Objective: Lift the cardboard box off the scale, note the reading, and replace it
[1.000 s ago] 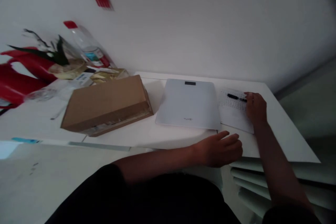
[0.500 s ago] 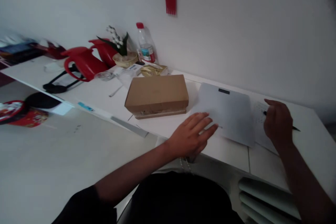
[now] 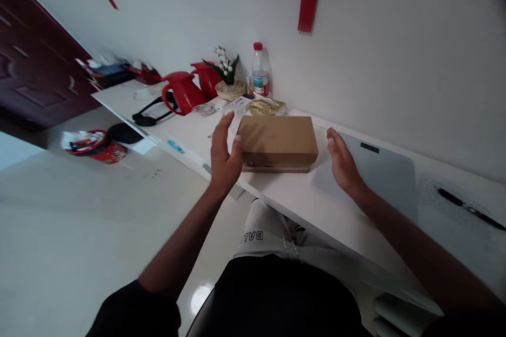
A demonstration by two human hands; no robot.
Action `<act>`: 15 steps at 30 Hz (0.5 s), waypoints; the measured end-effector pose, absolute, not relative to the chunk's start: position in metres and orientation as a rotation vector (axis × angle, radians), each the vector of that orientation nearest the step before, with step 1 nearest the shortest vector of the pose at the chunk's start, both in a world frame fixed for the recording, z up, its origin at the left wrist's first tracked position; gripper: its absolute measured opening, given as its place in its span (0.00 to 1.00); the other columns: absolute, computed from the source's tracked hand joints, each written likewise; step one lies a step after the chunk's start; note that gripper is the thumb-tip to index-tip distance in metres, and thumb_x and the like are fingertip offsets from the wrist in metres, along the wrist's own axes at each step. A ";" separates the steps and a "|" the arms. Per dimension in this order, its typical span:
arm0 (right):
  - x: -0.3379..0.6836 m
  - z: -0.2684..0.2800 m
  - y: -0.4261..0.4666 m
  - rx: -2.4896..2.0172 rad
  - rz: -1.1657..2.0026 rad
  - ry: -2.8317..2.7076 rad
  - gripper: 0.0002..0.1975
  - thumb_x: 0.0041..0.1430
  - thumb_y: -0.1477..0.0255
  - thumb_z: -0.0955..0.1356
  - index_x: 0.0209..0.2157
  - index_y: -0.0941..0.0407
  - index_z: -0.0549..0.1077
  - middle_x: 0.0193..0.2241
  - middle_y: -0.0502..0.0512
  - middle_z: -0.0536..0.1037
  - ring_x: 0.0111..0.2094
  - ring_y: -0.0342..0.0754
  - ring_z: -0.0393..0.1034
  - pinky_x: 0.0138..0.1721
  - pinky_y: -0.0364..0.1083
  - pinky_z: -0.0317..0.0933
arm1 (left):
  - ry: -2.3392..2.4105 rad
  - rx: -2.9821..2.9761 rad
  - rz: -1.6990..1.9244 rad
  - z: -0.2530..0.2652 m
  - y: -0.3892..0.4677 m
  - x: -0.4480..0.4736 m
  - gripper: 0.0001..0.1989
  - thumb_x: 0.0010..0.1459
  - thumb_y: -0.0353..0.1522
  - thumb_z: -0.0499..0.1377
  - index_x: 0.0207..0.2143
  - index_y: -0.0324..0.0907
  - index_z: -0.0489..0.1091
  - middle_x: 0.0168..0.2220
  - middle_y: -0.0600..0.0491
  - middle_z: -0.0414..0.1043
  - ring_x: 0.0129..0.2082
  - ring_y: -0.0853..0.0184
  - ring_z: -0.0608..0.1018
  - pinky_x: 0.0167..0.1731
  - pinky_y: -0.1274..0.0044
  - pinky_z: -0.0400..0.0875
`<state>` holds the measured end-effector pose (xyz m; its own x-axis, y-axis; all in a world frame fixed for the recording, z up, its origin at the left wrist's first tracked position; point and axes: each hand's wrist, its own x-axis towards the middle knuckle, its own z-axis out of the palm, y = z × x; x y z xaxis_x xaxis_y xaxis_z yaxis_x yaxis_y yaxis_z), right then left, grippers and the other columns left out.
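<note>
A brown cardboard box (image 3: 276, 139) rests on the white desk (image 3: 276, 184) between my two hands. Its lid overhangs a lower part that shows as a thin strip along the front. At the box's left end is my left hand (image 3: 226, 160), thumb and fingers apart, with nothing in it; whether it touches the cardboard I cannot tell. My right hand (image 3: 343, 163) is raised off the box's right end with a gap between, fingers straight and holding nothing. Below that hand lies a flat grey panel (image 3: 389, 176), shaped like a closed laptop, with a dark label.
Right of the panel, a black pen (image 3: 470, 208) lies on a written sheet (image 3: 438, 221). Behind the box are a gold packet (image 3: 266, 107), a red-capped bottle (image 3: 260, 76) and a potted flower (image 3: 229, 89). Red jugs (image 3: 185, 93) and black headphones (image 3: 152, 116) sit farther left.
My left hand has moved from the panel to the box's left end. My right hand has left the pen and sheet for the box's right side. The view has turned left.
</note>
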<state>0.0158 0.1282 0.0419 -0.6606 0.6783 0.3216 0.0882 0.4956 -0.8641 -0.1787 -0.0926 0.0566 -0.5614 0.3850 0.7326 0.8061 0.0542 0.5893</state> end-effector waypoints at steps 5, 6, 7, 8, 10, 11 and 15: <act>-0.014 0.028 0.115 -0.708 1.318 -1.953 0.43 0.63 0.39 0.58 0.66 0.56 0.63 0.68 0.62 0.59 0.70 0.57 0.51 0.71 0.60 0.46 | -2.186 -0.878 -2.050 0.032 -0.099 -0.199 0.32 0.67 0.48 0.53 0.68 0.45 0.56 0.70 0.45 0.54 0.71 0.58 0.58 0.70 0.63 0.50; -0.017 0.028 0.112 -0.716 1.317 -1.949 0.43 0.62 0.39 0.58 0.65 0.57 0.64 0.68 0.63 0.59 0.70 0.58 0.52 0.71 0.60 0.45 | -2.208 -0.806 -2.152 0.028 -0.098 -0.199 0.34 0.66 0.48 0.53 0.69 0.44 0.55 0.70 0.44 0.54 0.71 0.58 0.57 0.70 0.63 0.51; -0.018 0.028 0.109 -0.710 1.328 -1.949 0.43 0.62 0.38 0.58 0.64 0.57 0.64 0.67 0.63 0.60 0.69 0.58 0.52 0.71 0.60 0.45 | -2.221 -0.732 -2.249 0.025 -0.097 -0.199 0.35 0.65 0.49 0.53 0.69 0.42 0.55 0.70 0.43 0.53 0.71 0.58 0.57 0.70 0.63 0.52; -0.019 0.028 0.107 -0.698 1.347 -1.948 0.43 0.62 0.39 0.58 0.63 0.57 0.65 0.67 0.63 0.62 0.68 0.59 0.54 0.70 0.60 0.46 | -2.232 -0.666 -2.342 0.023 -0.096 -0.198 0.36 0.64 0.49 0.53 0.69 0.41 0.54 0.70 0.43 0.53 0.71 0.57 0.57 0.69 0.63 0.53; -0.020 0.028 0.102 -0.663 1.390 -1.939 0.40 0.62 0.40 0.60 0.62 0.57 0.67 0.64 0.63 0.66 0.66 0.59 0.58 0.69 0.60 0.50 | -2.243 -0.586 -2.501 0.020 -0.093 -0.195 0.38 0.63 0.50 0.53 0.69 0.41 0.54 0.70 0.44 0.54 0.70 0.57 0.58 0.69 0.63 0.54; -0.020 0.028 0.101 -0.649 1.410 -1.930 0.39 0.62 0.41 0.61 0.61 0.56 0.67 0.63 0.62 0.68 0.65 0.60 0.60 0.68 0.61 0.51 | -2.247 -0.587 -2.561 0.018 -0.092 -0.193 0.37 0.63 0.50 0.52 0.69 0.42 0.55 0.70 0.45 0.54 0.70 0.56 0.59 0.68 0.62 0.55; -0.020 0.024 0.099 -0.653 1.479 -1.868 0.35 0.62 0.44 0.63 0.59 0.54 0.69 0.60 0.60 0.70 0.62 0.61 0.63 0.66 0.62 0.54 | -2.277 -0.732 -2.571 0.013 -0.089 -0.189 0.31 0.63 0.48 0.51 0.64 0.44 0.64 0.66 0.49 0.63 0.65 0.52 0.65 0.64 0.61 0.62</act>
